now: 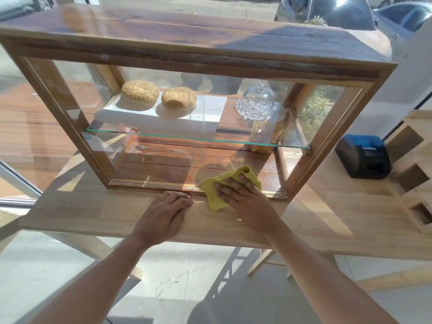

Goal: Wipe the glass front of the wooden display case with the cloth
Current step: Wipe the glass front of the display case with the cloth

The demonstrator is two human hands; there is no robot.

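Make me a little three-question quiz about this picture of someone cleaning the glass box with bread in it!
1. True or false: the right hand presses the yellow cloth against the bottom of the display case front.
2. How many seeded buns sit on the glass shelf? A) one B) two C) four
3. Fill in: the left hand rests flat on the wooden ____.

Key:
1. True.
2. B; a second bun lies beside the first.
3. Table.
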